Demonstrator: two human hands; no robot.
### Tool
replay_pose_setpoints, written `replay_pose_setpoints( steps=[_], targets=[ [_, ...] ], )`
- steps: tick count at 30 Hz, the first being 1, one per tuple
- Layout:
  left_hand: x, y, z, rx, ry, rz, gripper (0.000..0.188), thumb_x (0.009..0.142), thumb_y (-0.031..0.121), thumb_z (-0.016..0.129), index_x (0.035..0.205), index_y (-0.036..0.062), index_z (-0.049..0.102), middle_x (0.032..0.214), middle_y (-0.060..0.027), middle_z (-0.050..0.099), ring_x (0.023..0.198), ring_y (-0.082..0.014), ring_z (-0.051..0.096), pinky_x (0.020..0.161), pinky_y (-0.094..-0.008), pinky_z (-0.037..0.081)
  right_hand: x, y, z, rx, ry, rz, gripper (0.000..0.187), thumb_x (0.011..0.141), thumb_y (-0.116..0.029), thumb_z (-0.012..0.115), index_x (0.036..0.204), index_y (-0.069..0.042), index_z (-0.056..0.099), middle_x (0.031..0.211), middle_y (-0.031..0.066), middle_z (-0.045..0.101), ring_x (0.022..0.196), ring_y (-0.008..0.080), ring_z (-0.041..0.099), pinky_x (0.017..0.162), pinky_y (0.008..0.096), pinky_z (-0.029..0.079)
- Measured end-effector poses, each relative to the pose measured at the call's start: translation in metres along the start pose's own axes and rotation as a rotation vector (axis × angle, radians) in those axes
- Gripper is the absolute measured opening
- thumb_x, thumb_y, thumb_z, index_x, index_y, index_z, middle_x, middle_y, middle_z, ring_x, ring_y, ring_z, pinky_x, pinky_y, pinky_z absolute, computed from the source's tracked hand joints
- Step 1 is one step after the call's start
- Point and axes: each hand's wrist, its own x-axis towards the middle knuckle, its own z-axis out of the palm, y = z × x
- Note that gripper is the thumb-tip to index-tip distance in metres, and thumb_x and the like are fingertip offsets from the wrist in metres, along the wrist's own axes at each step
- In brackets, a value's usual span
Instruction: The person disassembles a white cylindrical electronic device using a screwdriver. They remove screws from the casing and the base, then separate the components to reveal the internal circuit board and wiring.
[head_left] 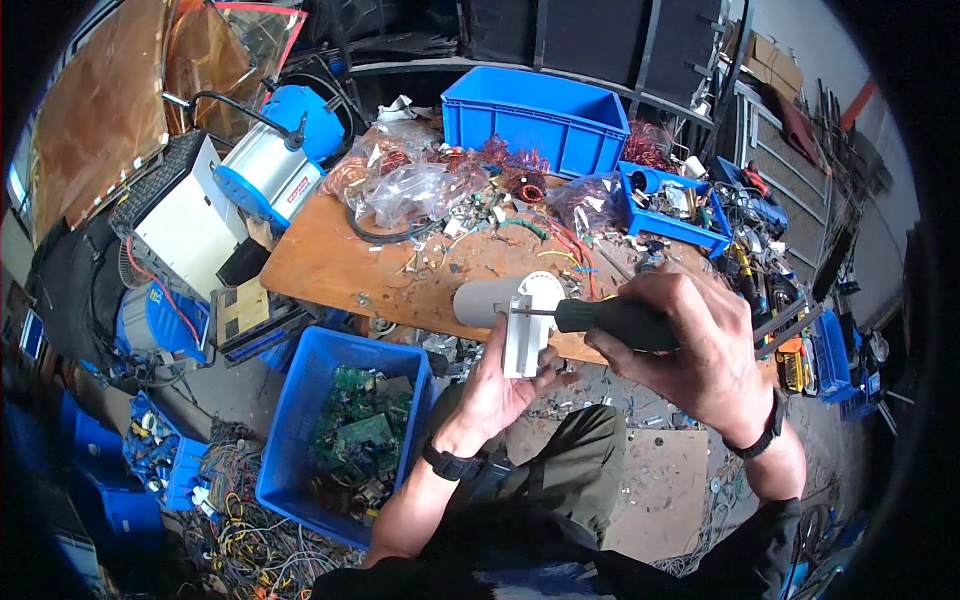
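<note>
Over the near edge of the wooden workbench, my left hand grips a white cylindrical housing by its flat bracket. The thumb presses on the bracket, and the other fingers pass behind it. My right hand is wrapped round the dark handle of a screwdriver. Its shaft points left and its tip meets the upper part of the bracket; the exact contact point is too small to make out. A thin metal rod shows just beyond my right fingers; I cannot tell whether they hold it.
A large blue crate stands at the back, with a smaller blue tray of parts to its right. Plastic bags, copper coils and scraps litter the bench. Below left, a blue bin holds circuit boards, beside heaped cables.
</note>
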Motion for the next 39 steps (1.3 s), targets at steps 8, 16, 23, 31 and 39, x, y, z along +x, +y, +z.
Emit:
replay_pose_setpoints(
  steps=[8,16,23,31,39],
  targets=[
    [-0.005,0.014,-0.003,-0.054,-0.142,0.019,0.056,0.111,0.055,0.039,0.134,0.0093,0.060,0.117,-0.0131,0.073,0.103,-0.0259,0.074,0.094,-0.0405,0.063,0.012,-0.015,0.001,-0.095,-0.110,0.065,0.043,0.077,-0.026,0.092,0.101,-0.004,0.063,0.079,0.0064,0.068,0.068,0.0246,0.071,0.058,0.0357,0.055],
    [-0.006,0.012,0.014,0.122,0.166,0.068,0.054,0.109,0.059,0.040,0.127,0.0132,0.063,0.099,-0.0021,0.071,0.095,-0.0167,0.071,0.106,-0.0622,0.053,0.027,-0.022,-0.005,-0.007,-0.227,-0.005,0.034,0.081,-0.010,0.085,0.105,-0.004,0.060,0.084,0.0069,0.063,0.071,0.0262,0.066,0.062,0.0388,0.051],
    [-0.008,0.018,0.003,0.102,0.190,0.097,0.056,0.109,0.060,0.041,0.128,0.0119,0.063,0.100,-0.0027,0.072,0.092,-0.0177,0.071,0.105,-0.0626,0.054,0.035,-0.016,-0.006,0.038,-0.282,-0.032,0.046,0.080,-0.014,0.086,0.115,-0.002,0.058,0.093,0.0125,0.062,0.079,0.0318,0.065,0.070,0.0424,0.053],
    [-0.008,0.014,0.016,-0.071,0.219,0.110,0.059,0.108,0.061,0.041,0.128,0.0101,0.063,0.094,-0.0079,0.070,0.081,-0.0192,0.070,0.103,-0.0564,0.056,0.049,-0.015,-0.004,0.077,-0.251,-0.152,0.047,0.081,-0.018,0.086,0.116,-0.003,0.059,0.091,0.0121,0.063,0.078,0.0315,0.066,0.068,0.0410,0.054],
    [-0.005,0.012,0.002,-0.019,0.051,0.090,0.055,0.111,0.058,0.037,0.134,0.0140,0.060,0.112,-0.0073,0.071,0.097,-0.0195,0.073,0.102,-0.0480,0.059,0.051,-0.020,-0.005,0.075,-0.271,-0.146,0.046,0.081,-0.007,0.083,0.120,-0.002,0.059,0.091,0.0118,0.061,0.084,0.0320,0.065,0.074,0.0422,0.053]
  ],
)
